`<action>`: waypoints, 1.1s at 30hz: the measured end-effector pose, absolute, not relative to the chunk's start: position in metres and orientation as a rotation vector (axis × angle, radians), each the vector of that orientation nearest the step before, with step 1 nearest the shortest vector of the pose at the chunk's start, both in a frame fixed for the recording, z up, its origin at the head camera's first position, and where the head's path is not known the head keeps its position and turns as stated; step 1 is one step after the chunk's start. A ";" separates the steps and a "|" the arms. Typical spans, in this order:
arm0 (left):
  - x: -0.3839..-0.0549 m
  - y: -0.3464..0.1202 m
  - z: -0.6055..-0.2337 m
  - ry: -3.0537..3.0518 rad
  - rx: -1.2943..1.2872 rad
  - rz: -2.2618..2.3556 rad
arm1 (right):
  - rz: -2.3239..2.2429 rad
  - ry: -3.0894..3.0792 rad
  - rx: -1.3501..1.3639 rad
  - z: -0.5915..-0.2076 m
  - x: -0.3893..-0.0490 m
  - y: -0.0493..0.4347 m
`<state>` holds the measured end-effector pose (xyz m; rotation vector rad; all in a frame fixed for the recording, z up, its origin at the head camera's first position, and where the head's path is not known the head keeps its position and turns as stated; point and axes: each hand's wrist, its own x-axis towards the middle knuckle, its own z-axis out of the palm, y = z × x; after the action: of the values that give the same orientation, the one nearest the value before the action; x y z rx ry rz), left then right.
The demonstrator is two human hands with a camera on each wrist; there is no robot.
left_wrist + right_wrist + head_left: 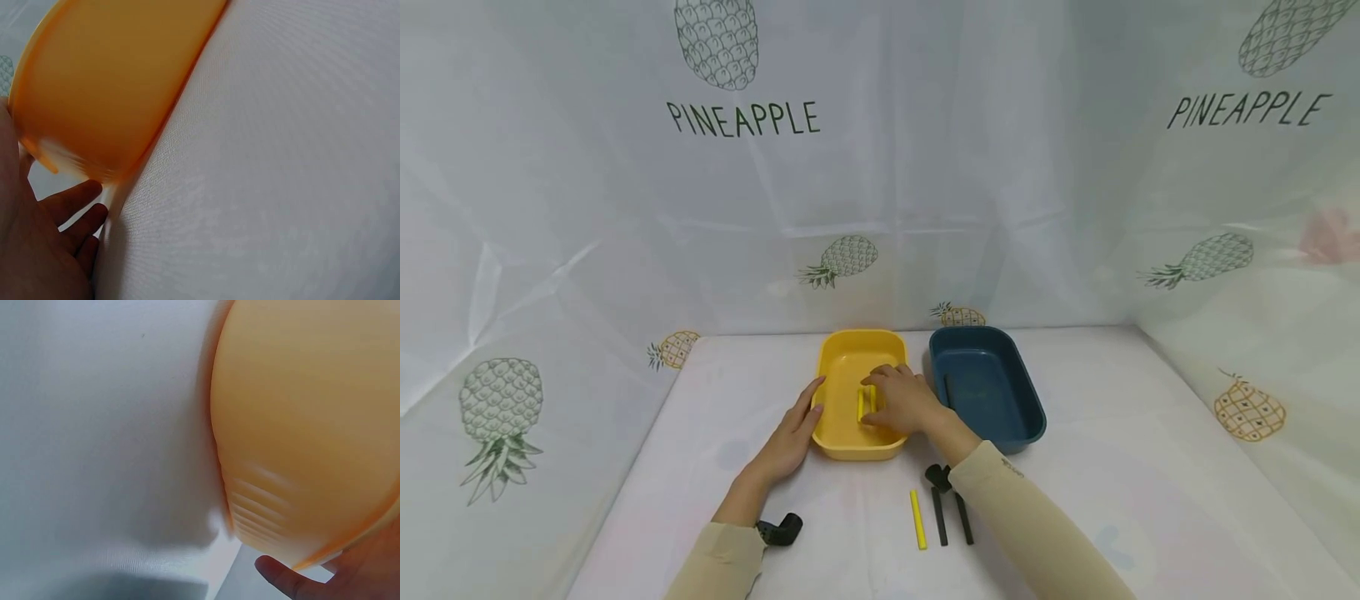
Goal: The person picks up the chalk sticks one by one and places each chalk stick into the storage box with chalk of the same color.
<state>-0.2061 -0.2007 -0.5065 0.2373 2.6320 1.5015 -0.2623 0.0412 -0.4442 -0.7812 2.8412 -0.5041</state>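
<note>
My left hand (787, 437) rests at the left side of the yellow bin (859, 452), its fingers fairly straight and touching the rim. The left wrist view shows several fingertips (94, 189) near the bin's outer wall. Reaching over the same bin from the right, my right hand (906, 400) pinches a yellow stick (872, 398) between thumb and fingers. A second yellow stick (861, 406) lies parallel to it, inside the bin. In the right wrist view the thumb (281, 575) shows below the bin's rim, and the sticks are hidden behind the wall.
A dark blue bin (1033, 408) stands right of the yellow one, with a black stick (948, 390) along its left side. In front lie another yellow stick (918, 519) and two black sticks (939, 517), beside my right sleeve (1030, 517). A pineapple-print sheet (925, 208) hangs behind.
</note>
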 end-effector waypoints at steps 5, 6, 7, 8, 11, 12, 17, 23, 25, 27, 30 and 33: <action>-0.205 -0.200 -0.506 2.630 0.243 1.517 | -0.507 2.853 -0.796 -0.441 -0.258 0.044; -0.205 -0.200 -0.506 2.631 0.245 1.516 | -0.509 2.855 -0.801 -0.440 -0.257 0.044; -0.205 -0.200 -0.506 2.633 0.244 1.514 | -0.505 2.860 -0.807 -0.440 -0.256 0.045; -0.205 -0.200 -0.507 2.636 0.250 1.514 | -0.501 2.864 -0.814 -0.439 -0.255 0.045; -0.205 -0.200 -0.507 2.639 0.254 1.515 | -0.505 2.865 -0.831 -0.435 -0.251 0.046; -0.205 -0.200 -0.508 2.640 0.255 1.516 | -0.503 2.866 -0.837 -0.434 -0.250 0.047; -0.206 -0.200 -0.509 2.641 0.259 1.519 | -0.478 2.883 -0.866 -0.430 -0.245 0.050; -0.207 -0.202 -0.512 2.645 0.247 1.505 | -0.469 2.897 -0.892 -0.427 -0.240 0.055; -0.207 -0.202 -0.513 2.652 0.247 1.498 | -0.474 2.897 -0.900 -0.426 -0.237 0.057; -0.208 -0.202 -0.514 2.656 0.244 1.492 | -0.482 2.897 -0.909 -0.425 -0.235 0.059; -0.208 -0.202 -0.513 2.651 0.244 1.500 | -0.494 2.896 -0.926 -0.423 -0.233 0.062; -0.208 -0.201 -0.512 2.652 0.249 1.504 | -0.494 2.887 -0.933 -0.422 -0.229 0.067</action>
<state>-0.2076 -0.2014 -0.5120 0.2486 2.6522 1.5039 -0.2293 0.0667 -0.4222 -0.9335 2.8867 -0.4944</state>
